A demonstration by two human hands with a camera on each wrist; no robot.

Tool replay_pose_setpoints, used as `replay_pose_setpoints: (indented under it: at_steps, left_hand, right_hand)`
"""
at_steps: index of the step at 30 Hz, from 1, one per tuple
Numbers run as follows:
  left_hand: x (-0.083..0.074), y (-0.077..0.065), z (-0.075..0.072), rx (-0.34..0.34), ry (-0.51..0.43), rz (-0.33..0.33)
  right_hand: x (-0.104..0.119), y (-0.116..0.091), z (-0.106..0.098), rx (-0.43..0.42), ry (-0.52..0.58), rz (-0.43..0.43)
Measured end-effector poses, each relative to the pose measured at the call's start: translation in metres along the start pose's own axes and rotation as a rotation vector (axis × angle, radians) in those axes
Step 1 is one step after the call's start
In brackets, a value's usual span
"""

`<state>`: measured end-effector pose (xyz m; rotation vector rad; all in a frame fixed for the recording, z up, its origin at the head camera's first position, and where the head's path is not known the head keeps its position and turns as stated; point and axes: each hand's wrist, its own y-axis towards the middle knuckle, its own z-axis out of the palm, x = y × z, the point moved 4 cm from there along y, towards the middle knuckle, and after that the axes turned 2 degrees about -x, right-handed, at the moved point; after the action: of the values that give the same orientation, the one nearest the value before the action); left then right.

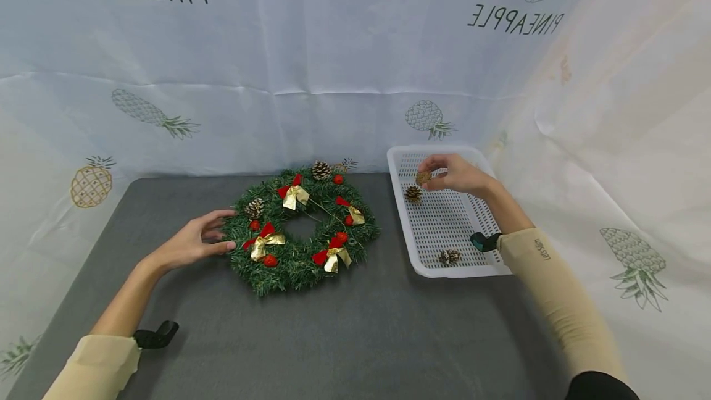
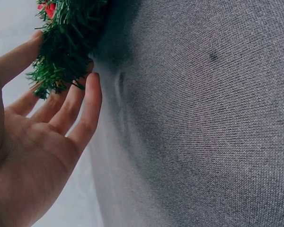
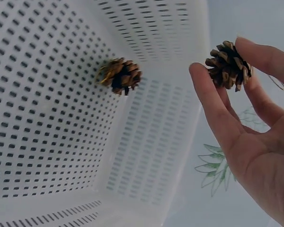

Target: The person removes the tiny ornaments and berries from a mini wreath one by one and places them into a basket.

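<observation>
A green wreath (image 1: 255,279) lies on the grey table, dressed with red and gold bows, red balls and two pine cones. My left hand (image 1: 202,239) holds its left edge; in the left wrist view the thumb and fingers are on opposite sides of the green sprigs (image 2: 66,47). Over the far end of a white perforated basket (image 1: 408,236), my right hand (image 1: 452,175) pinches a brown pine cone (image 3: 228,66) between thumb and fingertips. A second pine cone (image 1: 413,194) with a gold loop lies below it, and a frosted one (image 1: 450,257) lies near the basket's front.
The basket stands to the right of the wreath on the dark grey tabletop (image 1: 344,338). A white curtain (image 1: 333,36) printed with pineapples hangs right behind the table and down both sides.
</observation>
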<state>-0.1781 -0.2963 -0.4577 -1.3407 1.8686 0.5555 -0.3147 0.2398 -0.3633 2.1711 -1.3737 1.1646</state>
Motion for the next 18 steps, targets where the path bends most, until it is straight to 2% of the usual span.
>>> replay_pose_setpoints:
  at_steps: [3, 8, 18]
  left_hand:
    - [-0.001, 0.000, 0.000, 0.001, 0.001, 0.002]
    - [-0.001, 0.001, 0.000, 0.002, 0.003, 0.010]
    - [0.002, 0.002, 0.000, -0.001, 0.007, 0.015]
  right_hand:
    - [-0.005, 0.001, 0.004, 0.030, -0.047, 0.017]
    - [-0.012, 0.002, 0.007, 0.079, -0.061, 0.038]
    - [-0.025, 0.007, 0.015, 0.175, -0.115, 0.009]
